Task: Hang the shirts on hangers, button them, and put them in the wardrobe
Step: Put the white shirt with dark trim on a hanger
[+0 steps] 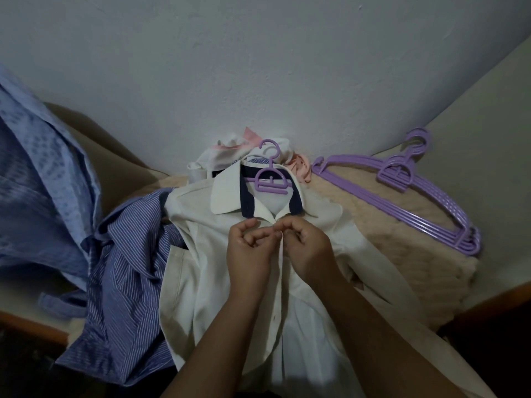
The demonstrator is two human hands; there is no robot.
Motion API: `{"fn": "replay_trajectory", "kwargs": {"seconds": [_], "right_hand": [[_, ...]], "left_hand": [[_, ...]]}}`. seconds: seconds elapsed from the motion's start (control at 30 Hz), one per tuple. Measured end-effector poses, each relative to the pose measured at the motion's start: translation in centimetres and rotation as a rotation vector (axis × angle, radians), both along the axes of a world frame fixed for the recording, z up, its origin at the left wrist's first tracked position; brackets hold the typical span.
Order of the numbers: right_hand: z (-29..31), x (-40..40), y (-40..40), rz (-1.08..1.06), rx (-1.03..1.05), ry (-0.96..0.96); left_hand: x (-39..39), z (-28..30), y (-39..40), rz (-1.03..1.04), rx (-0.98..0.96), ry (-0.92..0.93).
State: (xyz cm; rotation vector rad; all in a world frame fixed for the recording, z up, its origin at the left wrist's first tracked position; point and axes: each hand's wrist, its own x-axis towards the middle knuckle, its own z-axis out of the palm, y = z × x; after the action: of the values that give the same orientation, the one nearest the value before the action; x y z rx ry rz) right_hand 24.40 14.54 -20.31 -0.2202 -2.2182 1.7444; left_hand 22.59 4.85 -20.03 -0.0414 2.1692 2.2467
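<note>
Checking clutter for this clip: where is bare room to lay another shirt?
Bare cream cover lies between the white shirt and the purple hanger stack. Left is crowded: the striped shirt overlaps the white one. Both hands occupy its placket.

1 head cam, close above, angled fwd and down over the cream shirt (230, 282) toward wall (258, 67)

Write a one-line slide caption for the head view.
Both hands, left hand and right hand, pinch the placket of a cream shirt on a purple hanger, spare hangers beside.
</note>
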Motion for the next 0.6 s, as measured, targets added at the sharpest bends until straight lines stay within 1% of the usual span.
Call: {"fn": "replay_trajectory", "kwargs": {"seconds": [0.17, 0.43, 0.6], "right_hand": [[0.3, 0.2, 0.3, -0.018, 0.063, -0.057], [1.0, -0.3, 0.5, -0.05, -0.042, -0.15], [1.1, -0.5, 0.7, -0.043, -0.118, -0.213]], "left_hand": [[0.1, -0.1, 0.0, 0.014, -0.024, 0.04], [-0.2, -0.2, -0.3, -0.051, -0.006, 0.042], [-0.6, -0.3, -0.8, -0.121, -0.066, 0.046]]}}
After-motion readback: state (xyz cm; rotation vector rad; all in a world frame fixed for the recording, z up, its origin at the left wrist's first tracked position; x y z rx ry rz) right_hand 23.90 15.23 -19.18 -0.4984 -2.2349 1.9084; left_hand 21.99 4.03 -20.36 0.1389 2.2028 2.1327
